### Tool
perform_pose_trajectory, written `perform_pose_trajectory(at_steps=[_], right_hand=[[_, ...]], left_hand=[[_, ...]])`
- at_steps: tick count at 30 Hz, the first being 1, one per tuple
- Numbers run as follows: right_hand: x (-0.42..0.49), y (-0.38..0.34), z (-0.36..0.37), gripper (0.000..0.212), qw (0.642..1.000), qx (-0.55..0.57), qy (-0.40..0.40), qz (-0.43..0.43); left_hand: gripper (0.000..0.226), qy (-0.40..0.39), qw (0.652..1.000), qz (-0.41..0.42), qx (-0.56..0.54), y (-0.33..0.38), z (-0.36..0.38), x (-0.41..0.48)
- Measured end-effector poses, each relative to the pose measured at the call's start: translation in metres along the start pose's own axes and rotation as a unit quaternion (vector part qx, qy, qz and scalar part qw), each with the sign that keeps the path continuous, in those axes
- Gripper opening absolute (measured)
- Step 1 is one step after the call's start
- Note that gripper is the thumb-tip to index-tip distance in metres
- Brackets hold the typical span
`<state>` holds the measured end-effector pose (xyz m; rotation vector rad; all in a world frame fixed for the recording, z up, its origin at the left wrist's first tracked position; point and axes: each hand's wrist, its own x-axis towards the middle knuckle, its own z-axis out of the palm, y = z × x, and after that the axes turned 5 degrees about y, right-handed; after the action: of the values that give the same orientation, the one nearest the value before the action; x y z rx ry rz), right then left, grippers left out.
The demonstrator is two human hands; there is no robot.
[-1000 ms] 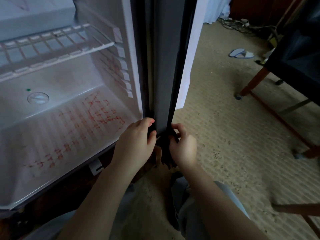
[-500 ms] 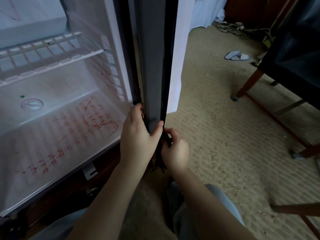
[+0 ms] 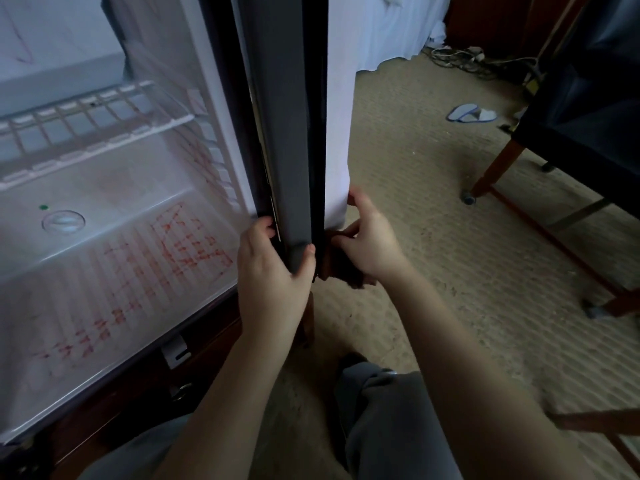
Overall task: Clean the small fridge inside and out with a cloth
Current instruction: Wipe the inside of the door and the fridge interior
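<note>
Head cam: L hand (image 3: 273, 271) wraps thumb + fingers round bottom of fridge door (image 3: 287, 133) edge. R hand (image 3: 372, 242), just right of that grip, pinches what looks like a dark cloth (image 3: 341, 263) at door's outer side. Risk, imo: hard R push swings door onto L fingers, or the small wad slips. Left of grip, further in: fridge floor (image 3: 52, 323) white w/ red scribbles (image 3: 180, 244), wire shelf (image 3: 86, 133) above.

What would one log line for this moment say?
fridge: open | left hand: grips dark upright edge | right hand: holds dark cloth beside it
</note>
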<state>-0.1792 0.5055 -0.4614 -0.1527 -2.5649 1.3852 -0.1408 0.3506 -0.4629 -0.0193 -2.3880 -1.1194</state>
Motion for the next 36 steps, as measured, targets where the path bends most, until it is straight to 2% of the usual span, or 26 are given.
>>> perform_pose_trajectory(at_steps=[3,5,10,17,19,21,24,26,31,36], right_hand=[[-0.003,0.003,0.009,0.062,1.000,0.016,0.010,0.001],[-0.006,0.005,0.010,0.062,1.000,0.011,0.022,0.001],[-0.029,0.010,0.000,0.073,0.999,0.017,0.029,0.007],[-0.082,0.009,-0.008,0.095,0.998,-0.059,0.037,-0.009],[-0.097,0.003,-0.006,0.088,0.993,-0.085,0.081,-0.004],[-0.115,-0.004,-0.003,0.068,0.981,-0.078,0.176,-0.020],[-0.127,-0.016,-0.002,0.030,0.939,-0.068,0.303,-0.148],[-0.121,-0.022,-0.001,0.021,0.924,-0.080,0.316,-0.201],[-0.118,-0.027,0.010,0.016,0.917,-0.105,0.308,-0.233],[-0.124,-0.050,0.011,0.012,0.909,-0.063,0.343,-0.229]], left_hand=[[0.059,-0.005,1.000,0.010,0.013,-0.003,-0.007,-0.001],[0.057,-0.010,1.000,0.023,0.019,-0.004,-0.010,-0.003],[0.054,-0.041,0.997,0.063,0.008,-0.003,-0.013,-0.008],[0.068,-0.083,0.995,0.061,0.010,-0.007,-0.018,-0.014],[0.072,-0.098,0.994,0.053,0.008,-0.007,-0.019,-0.015],[0.075,-0.108,0.993,0.050,-0.006,-0.009,-0.022,-0.015],[0.070,-0.087,0.994,0.056,-0.035,-0.009,-0.025,-0.012],[0.059,-0.050,0.996,0.060,-0.033,-0.009,-0.025,-0.009],[0.044,0.009,0.997,0.058,-0.045,-0.004,-0.028,-0.008],[0.034,-0.015,0.995,0.076,-0.069,-0.005,-0.040,-0.005]])
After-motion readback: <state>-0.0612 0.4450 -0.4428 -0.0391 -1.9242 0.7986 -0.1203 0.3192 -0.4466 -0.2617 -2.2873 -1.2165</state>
